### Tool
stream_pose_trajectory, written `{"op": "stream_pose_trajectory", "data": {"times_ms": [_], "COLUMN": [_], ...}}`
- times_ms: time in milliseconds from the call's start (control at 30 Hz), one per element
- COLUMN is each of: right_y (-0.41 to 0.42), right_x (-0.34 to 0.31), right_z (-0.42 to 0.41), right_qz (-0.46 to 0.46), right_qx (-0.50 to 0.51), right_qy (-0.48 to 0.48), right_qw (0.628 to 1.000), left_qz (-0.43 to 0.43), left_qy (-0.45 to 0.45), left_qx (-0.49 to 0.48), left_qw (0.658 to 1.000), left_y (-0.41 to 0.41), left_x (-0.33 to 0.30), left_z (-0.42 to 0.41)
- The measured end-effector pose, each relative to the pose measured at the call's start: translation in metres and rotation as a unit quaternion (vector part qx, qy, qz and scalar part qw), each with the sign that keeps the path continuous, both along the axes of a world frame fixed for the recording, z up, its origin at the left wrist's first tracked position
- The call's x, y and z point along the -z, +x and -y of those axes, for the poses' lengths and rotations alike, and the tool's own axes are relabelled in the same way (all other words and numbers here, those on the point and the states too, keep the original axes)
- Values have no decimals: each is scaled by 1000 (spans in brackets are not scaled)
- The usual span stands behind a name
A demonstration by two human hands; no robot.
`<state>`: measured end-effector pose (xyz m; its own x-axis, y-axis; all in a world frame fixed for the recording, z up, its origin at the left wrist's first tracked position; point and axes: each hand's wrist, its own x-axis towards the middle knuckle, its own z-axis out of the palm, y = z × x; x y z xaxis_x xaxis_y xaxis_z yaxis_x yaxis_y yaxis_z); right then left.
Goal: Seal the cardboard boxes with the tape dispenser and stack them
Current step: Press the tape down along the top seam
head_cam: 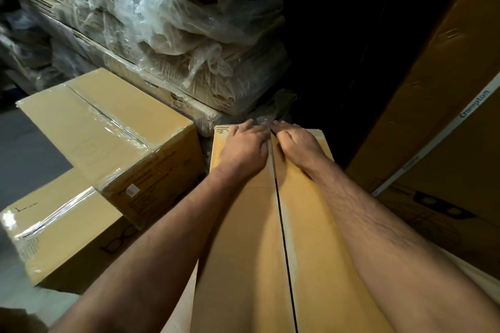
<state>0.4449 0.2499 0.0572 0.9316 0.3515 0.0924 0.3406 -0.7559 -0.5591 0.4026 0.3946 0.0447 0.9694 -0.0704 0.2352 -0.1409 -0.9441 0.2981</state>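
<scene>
A brown cardboard box (pixel 243 238) stands right in front of me, its two top flaps folded down with a dark open seam running between them. My left hand (pixel 244 144) lies flat on the left flap at the far end of the seam. My right hand (pixel 296 144) presses the right flap beside it, fingers bent at the far edge. A bit of clear tape seems to sit under the fingertips at the far edge. No tape dispenser is in view. To the left, a taped box (pixel 108 127) rests on another taped box (pixel 62 224).
Flattened cartons wrapped in crumpled clear plastic (pixel 173 35) are piled behind the boxes. A tall cardboard carton with a white printed strip (pixel 438 130) stands close on the right. Grey floor (pixel 29 154) shows at the far left. The gap behind is dark.
</scene>
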Motion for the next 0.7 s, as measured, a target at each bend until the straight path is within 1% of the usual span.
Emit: {"op": "stream_pose_trajectory", "data": {"times_ms": [133,267,400,567,700], "right_y": [-15,-45,-52,-58,-85], "right_x": [-6,-5,-8,-12,-17], "right_z": [0,16,22,15,20], "right_qz": [22,50,50,45,29], "right_qx": [-16,-44,-36,-28,-28], "right_qy": [-49,-57,-68,-81,-66], "right_qw": [998,996,996,995,997], "left_qz": [-21,-27,-43,-63,-71], "left_qy": [41,79,55,52,57], "left_qx": [-12,-14,-8,-22,-34], "left_qw": [999,996,997,996,995], "left_y": [-10,-11,-21,-61,-60], "left_x": [-2,-9,-15,-5,-8], "left_z": [4,9,12,22,25]}}
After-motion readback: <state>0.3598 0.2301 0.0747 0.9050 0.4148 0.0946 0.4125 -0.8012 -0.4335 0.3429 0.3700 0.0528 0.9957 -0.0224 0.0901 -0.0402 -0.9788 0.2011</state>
